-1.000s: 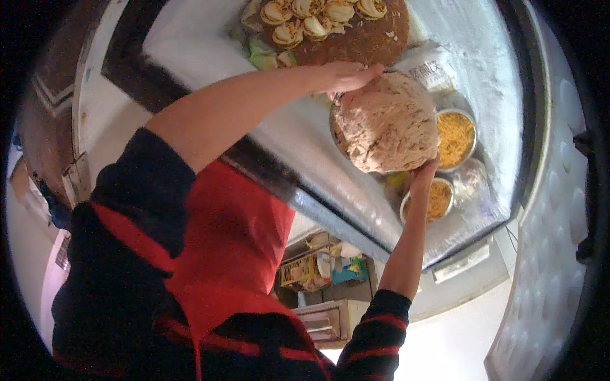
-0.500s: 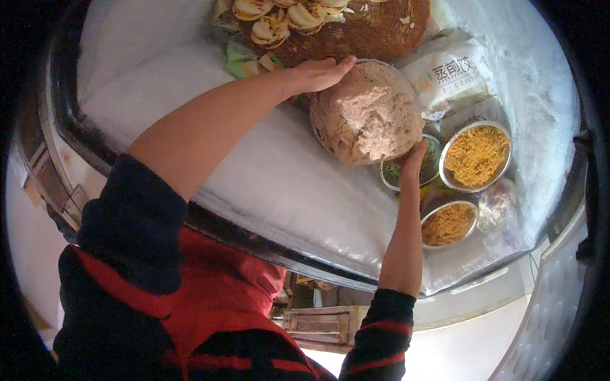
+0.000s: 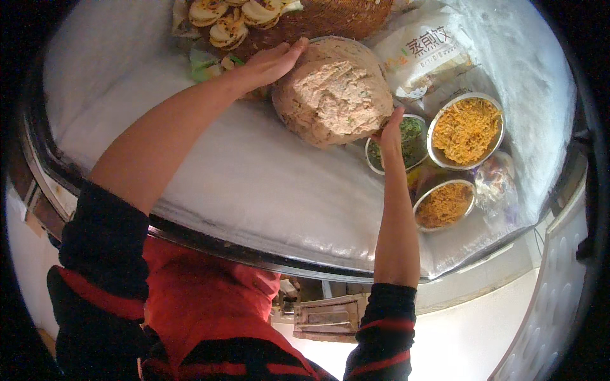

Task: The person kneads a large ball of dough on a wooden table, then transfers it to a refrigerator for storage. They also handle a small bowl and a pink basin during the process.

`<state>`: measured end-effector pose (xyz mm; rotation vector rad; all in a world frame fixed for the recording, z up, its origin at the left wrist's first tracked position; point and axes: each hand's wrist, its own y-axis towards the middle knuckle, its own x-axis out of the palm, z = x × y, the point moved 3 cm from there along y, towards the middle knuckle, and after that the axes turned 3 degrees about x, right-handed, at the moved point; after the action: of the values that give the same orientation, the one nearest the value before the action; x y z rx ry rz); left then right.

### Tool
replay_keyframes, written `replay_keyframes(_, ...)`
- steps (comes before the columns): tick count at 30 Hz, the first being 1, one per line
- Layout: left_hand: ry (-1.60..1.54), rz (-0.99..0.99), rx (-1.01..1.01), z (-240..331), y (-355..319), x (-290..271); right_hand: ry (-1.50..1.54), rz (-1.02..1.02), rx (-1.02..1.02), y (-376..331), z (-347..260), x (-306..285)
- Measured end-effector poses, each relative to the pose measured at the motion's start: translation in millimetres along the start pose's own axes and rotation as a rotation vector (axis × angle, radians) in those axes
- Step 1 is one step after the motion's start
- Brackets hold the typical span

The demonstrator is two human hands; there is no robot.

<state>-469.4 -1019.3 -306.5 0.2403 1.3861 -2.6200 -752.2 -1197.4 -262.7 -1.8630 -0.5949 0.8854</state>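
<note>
A large bowl heaped with pale pink minced filling (image 3: 337,92), flecked with green, is between my two hands inside a frost-lined chest freezer (image 3: 210,178). My left hand (image 3: 276,62) is against its far left side, fingers along the rim. My right hand (image 3: 389,132) grips the near right side, thumb up by the edge. The mound hides most of the bowl. Right beside my right hand, partly behind it, stands a bowl of chopped greens (image 3: 412,136). The bowl's underside and what it rests on are hidden.
Right of the greens are a bowl of orange-yellow shreds (image 3: 467,130) and a smaller similar bowl (image 3: 445,204). A white printed food bag (image 3: 426,51) lies behind. Far left, a brown woven tray (image 3: 330,19) holds several browned flat breads (image 3: 229,32). The freezer's dark rim (image 3: 254,257) runs before me.
The whole view has shifted, so most things sit further left and higher. Slightly more of the greens bowl shows beside the filling. Both hands keep their hold on the large bowl.
</note>
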Motion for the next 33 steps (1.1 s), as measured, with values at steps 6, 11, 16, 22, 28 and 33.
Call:
replay_keyframes(6, 0.083, 0.076, 0.092, 1.3, 6.2, -14.4, 0.042, -0.053, -0.014, 7.7, 6.3, 16.2)
replay_keyframes(11, 0.058, 0.036, 0.064, 28.6, -11.2, -21.8, -0.069, 0.039, 0.027, 13.3, 6.7, 16.9)
replay_keyframes(16, 0.074, -0.157, -0.106, 74.3, -61.9, -58.2, 0.125, -0.102, 0.023, -21.2, -8.3, 3.5)
replay_keyframes(22, 0.323, -0.192, -0.068, 85.4, -129.6, -97.3, 0.128, 0.02, -0.066, -82.9, -12.1, -23.6)
replay_keyframes(28, 0.201, 0.014, 0.314, 100.9, -230.5, -139.6, 0.42, -0.148, -0.058, -164.6, -13.9, -26.4)
replay_keyframes(33, -0.066, 0.588, 0.616, 75.5, -335.0, -117.9, 0.409, -0.196, -0.178, -238.7, -13.5, -9.7)
